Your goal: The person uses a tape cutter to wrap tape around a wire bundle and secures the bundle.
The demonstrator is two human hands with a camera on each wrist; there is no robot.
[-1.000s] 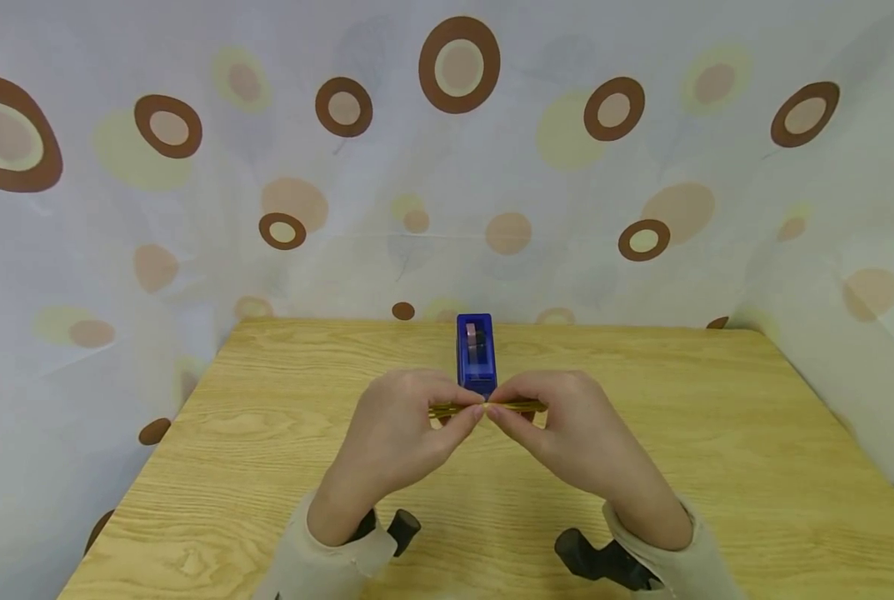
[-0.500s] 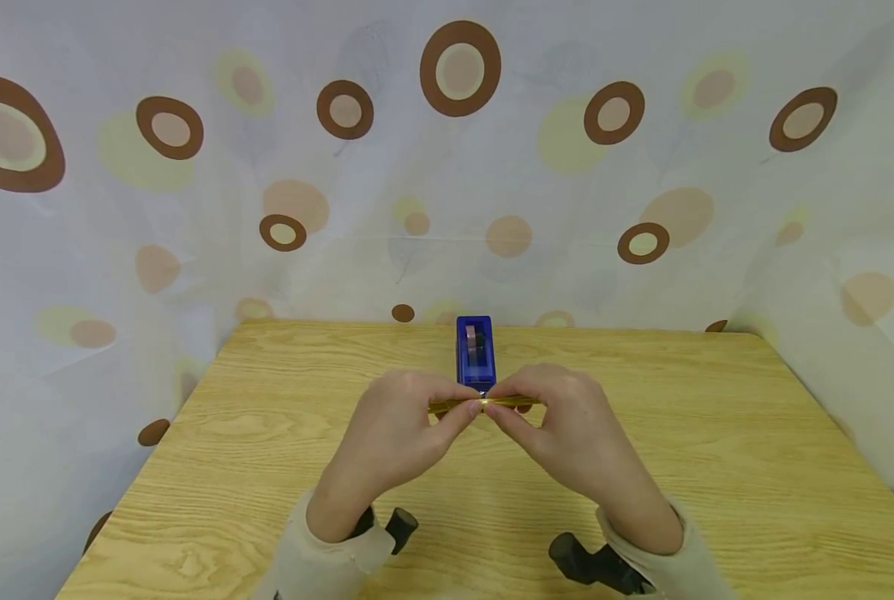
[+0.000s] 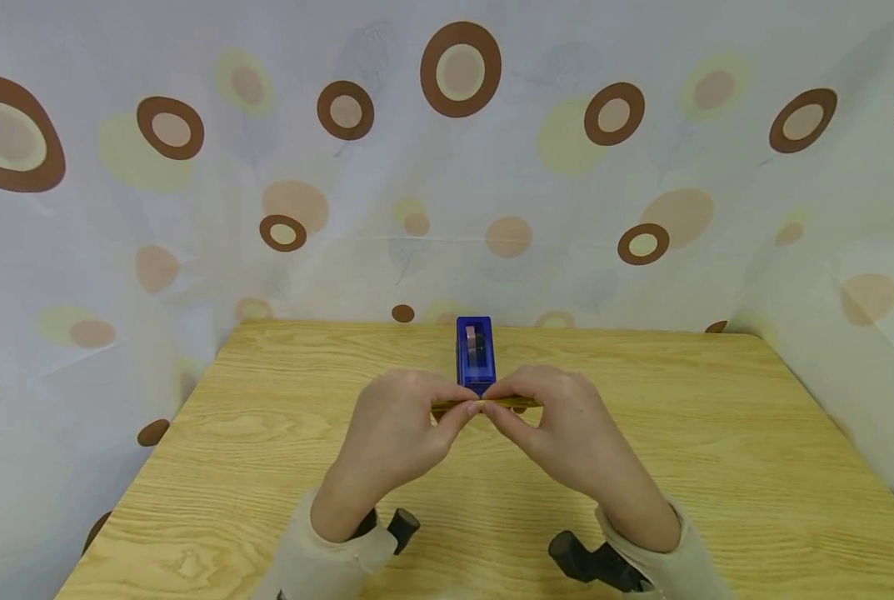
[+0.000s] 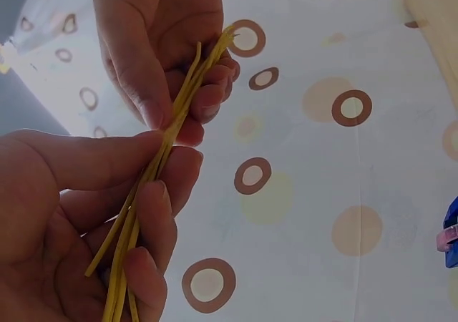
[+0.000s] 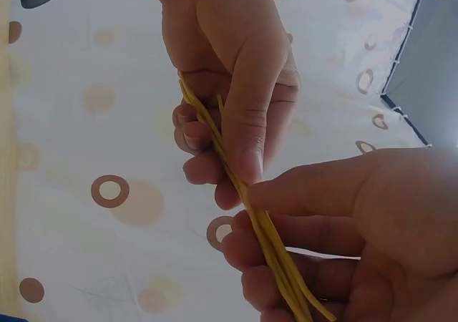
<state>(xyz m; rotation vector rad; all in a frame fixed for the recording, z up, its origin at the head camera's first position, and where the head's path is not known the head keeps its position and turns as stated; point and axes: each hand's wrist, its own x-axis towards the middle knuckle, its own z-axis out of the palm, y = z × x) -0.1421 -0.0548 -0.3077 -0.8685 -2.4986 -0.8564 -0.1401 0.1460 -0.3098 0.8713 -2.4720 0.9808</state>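
Observation:
A slim bundle of yellow strands (image 4: pixel 130 243) stretches between my two hands. My left hand (image 3: pixel 396 425) pinches it near its middle between thumb and forefinger, its other fingers curled beneath the strands. Right beside it, my right hand (image 3: pixel 566 425) pinches the same bundle, so both thumb tips nearly meet. In the right wrist view the bundle (image 5: pixel 275 250) narrows at the thumbs, and loose strand ends spread out below. Straight behind the fingertips in the head view is a blue tape dispenser (image 3: pixel 476 354) with a roll inside.
The wooden table (image 3: pixel 267 467) runs back to a white curtain (image 3: pixel 536 275) with brown and beige circles. Dark wrist mounts (image 3: pixel 589 558) stick out below the light sleeves (image 3: pixel 342 558).
Both hands keep their pinch on the bundle of yellow strands. My right hand has shifted slightly left, bringing its fingertips closer to the left ones. The tape dispenser stays put.

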